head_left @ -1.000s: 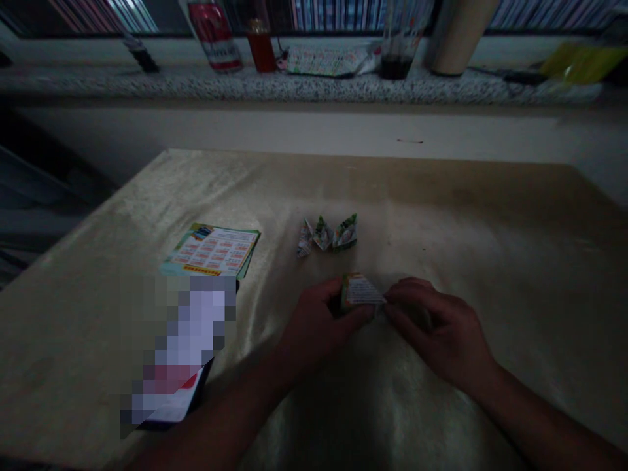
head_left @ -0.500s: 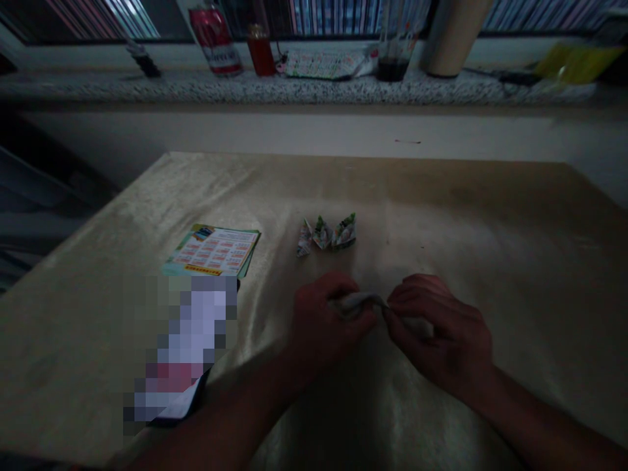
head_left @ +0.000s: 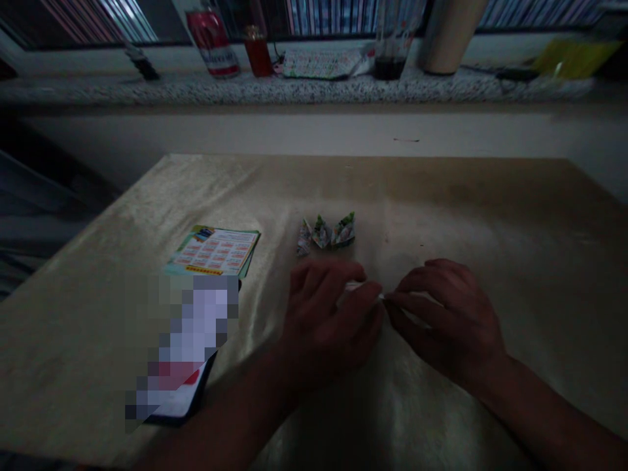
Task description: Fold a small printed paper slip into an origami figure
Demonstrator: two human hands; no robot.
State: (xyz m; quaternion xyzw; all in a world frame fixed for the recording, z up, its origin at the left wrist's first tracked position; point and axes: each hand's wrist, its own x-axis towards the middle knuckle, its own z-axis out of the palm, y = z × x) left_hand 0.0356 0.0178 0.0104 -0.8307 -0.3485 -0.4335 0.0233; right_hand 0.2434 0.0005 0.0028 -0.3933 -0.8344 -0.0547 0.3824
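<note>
A small folded piece of paper point(head_left: 355, 286), pale and mostly covered by fingers, is held between my two hands above the table. My left hand point(head_left: 326, 320) is closed over it, thumb and fingers pressed along its length. With the fingertips of my right hand point(head_left: 449, 320) I pinch its right end. Just beyond the hands stand three little folded paper shapes with printed sides and green tips: a left one point(head_left: 304, 238), a middle one point(head_left: 321, 233) and a right one point(head_left: 343, 231).
To the left lie a stack of printed cards point(head_left: 216, 252) and a phone point(head_left: 171, 409) with a blurred-out screen. The table point(head_left: 441, 196) reaches to the wall. On the stone windowsill point(head_left: 304, 93) stand a red can point(head_left: 213, 42), a red bottle point(head_left: 258, 52), a glass with dark liquid point(head_left: 390, 65) and a beige cylinder point(head_left: 449, 39).
My left hand has rolled over the paper, hiding more of it. My right hand has shifted slightly right, still pinching the end. The three folded shapes have not moved.
</note>
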